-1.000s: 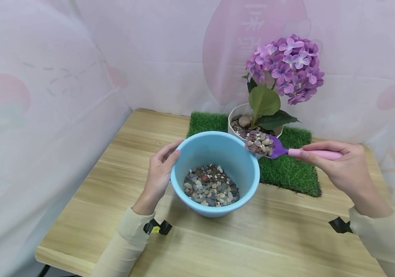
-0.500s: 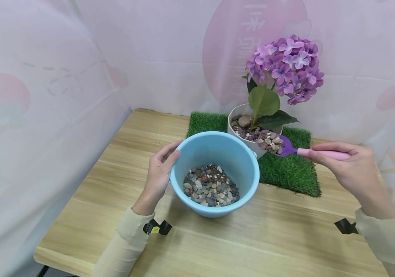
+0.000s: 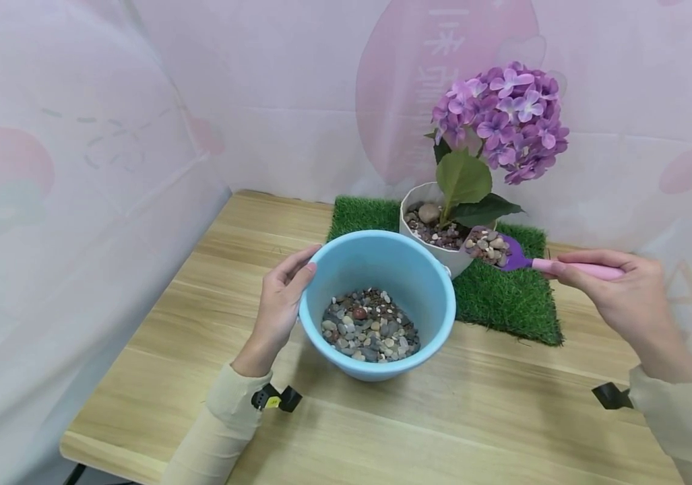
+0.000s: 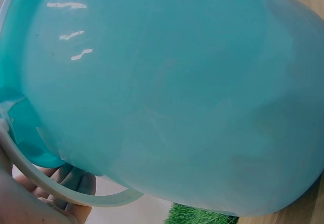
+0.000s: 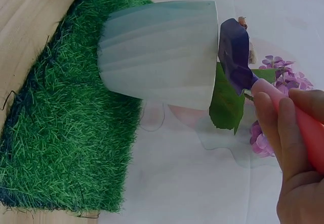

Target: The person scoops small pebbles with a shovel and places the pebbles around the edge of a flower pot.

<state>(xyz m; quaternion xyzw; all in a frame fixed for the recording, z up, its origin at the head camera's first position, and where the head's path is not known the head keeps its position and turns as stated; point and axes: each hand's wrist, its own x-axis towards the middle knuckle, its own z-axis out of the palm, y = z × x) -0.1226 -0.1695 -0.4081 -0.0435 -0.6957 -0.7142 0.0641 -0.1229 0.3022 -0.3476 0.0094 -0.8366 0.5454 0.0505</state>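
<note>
My left hand (image 3: 281, 303) grips the left rim of a light-blue bucket (image 3: 439, 316), thumb at the edge; in the left wrist view its fingers are beside the bucket's pale handle (image 4: 76, 197). Pebbles (image 3: 370, 327) cover the bucket's bottom. My right hand (image 3: 627, 296) holds the pink handle of a small purple garden shovel (image 3: 518, 257), its blade heaped with mixed pebbles (image 3: 488, 247). The blade is level, at the front right rim of a white flowerpot (image 3: 451, 259). In the right wrist view the shovel blade (image 5: 235, 52) stands just above the pot's rim.
A purple hydrangea (image 3: 503, 121) with green leaves grows from the pot, among small stones and one larger round stone (image 3: 428, 213). Under the pot lies a green artificial grass mat (image 3: 506, 306). Everything stands on a wooden table (image 3: 200, 323), with pale printed cloth (image 3: 297, 101) behind and at the sides.
My right hand has moved right with the loaded shovel, from beside the bucket's rim to the pot's front right rim. My left hand and the bucket have stayed in place.
</note>
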